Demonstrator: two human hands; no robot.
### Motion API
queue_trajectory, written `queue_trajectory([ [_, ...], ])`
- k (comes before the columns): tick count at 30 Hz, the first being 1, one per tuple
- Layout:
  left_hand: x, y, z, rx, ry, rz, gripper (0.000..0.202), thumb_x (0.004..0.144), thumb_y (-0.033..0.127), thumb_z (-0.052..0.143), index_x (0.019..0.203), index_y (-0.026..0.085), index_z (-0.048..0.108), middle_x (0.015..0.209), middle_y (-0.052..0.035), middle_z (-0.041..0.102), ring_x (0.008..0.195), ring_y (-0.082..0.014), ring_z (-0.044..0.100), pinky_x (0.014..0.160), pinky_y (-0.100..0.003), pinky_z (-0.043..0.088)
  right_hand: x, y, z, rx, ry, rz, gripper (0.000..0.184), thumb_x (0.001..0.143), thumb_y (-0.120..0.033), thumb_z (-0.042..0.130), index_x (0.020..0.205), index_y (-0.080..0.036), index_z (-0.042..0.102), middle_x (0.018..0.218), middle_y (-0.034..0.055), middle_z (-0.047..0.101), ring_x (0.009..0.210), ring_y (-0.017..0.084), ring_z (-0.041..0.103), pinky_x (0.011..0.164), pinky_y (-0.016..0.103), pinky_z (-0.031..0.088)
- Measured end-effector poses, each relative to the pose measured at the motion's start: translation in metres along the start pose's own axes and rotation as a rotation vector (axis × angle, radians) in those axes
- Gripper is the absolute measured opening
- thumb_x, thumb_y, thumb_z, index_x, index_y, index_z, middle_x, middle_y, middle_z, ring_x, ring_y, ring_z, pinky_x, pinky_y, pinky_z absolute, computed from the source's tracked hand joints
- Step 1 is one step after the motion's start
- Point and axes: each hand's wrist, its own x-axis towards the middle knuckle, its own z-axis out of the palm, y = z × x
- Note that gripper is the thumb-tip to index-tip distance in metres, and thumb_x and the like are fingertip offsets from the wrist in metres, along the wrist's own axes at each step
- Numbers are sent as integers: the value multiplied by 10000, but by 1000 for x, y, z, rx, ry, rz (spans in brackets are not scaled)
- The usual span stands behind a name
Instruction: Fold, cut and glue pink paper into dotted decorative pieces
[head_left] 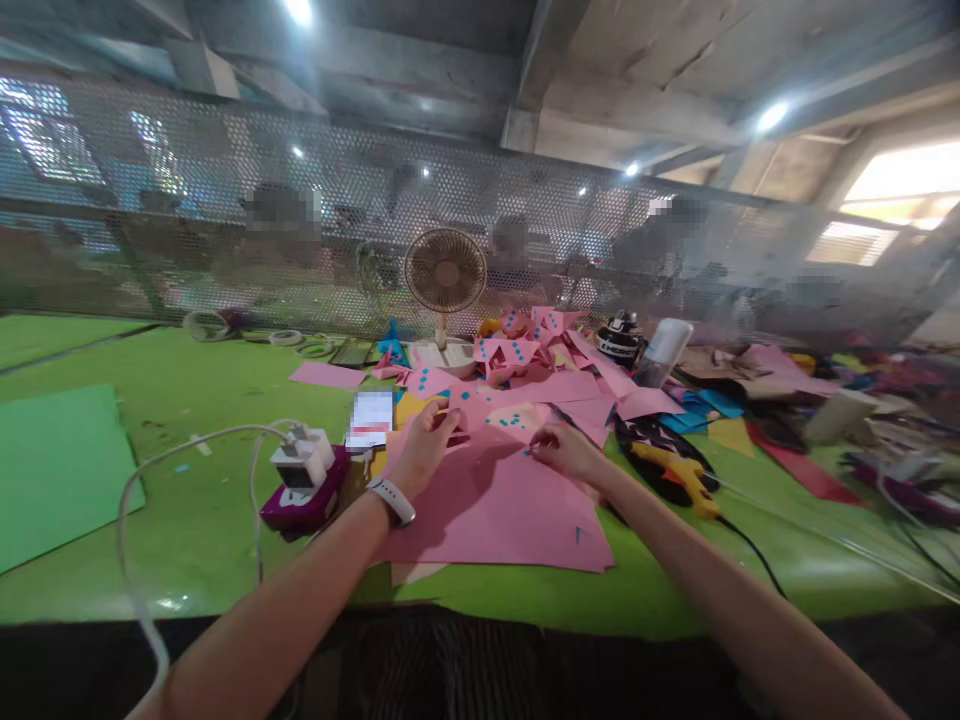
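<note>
A large sheet of pink paper (502, 520) lies on the table in front of me, with my hands' shadows across it. Over its far left part is my left hand (429, 438), fingers curled toward the thumb; what they hold, if anything, is hard to see. My right hand (568, 450) is closed in a pinch above the right side of the sheet, a small blue paper piece (528, 453) at its fingertips. Between and beyond my hands, small blue diamonds dot a paler pink piece (517, 416). A pile of cut and folded pink paper (517, 355) rises farther back.
On the left are a purple power strip (281, 515) with a white charger (304, 462), a phone (370, 418) and green paper (60, 470). A fan (445, 272) stands at the back. To the right lie a yellow glue gun (679, 475), a bottle (666, 350) and scraps.
</note>
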Motion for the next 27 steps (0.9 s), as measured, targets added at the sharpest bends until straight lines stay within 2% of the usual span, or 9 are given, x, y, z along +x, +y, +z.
queue_trajectory([
  [8,-3,3,6,62,-59,7,193,770,321,601,861,173,517,736,22,544,658,-99,557,668,-251,496,6,23,14,25,50,34,127,675,-281,656,735,-170,654,667,11,627,616,140,545,552,234,383],
  [13,-5,5,8,70,-61,5,170,782,295,596,869,173,516,764,20,529,673,-93,543,666,-241,499,7,26,19,66,81,49,126,669,-291,651,689,-167,635,637,4,611,607,141,540,544,234,380],
  [19,-4,4,6,76,-71,14,159,790,296,594,864,174,523,773,17,528,687,-94,541,669,-235,498,5,22,14,124,67,51,187,693,-339,632,695,-152,627,601,4,614,550,133,535,503,232,377],
  [23,-5,3,6,70,-80,13,156,793,283,589,886,176,523,759,14,538,683,-99,543,671,-243,496,5,23,14,116,53,32,159,673,-291,656,764,-160,653,655,9,638,591,138,554,525,230,390],
  [27,-5,2,6,76,-88,21,154,794,283,587,883,174,526,758,12,541,684,-102,546,668,-245,492,6,28,20,82,73,39,80,662,-227,649,717,-171,658,677,19,648,632,150,570,577,246,411],
])
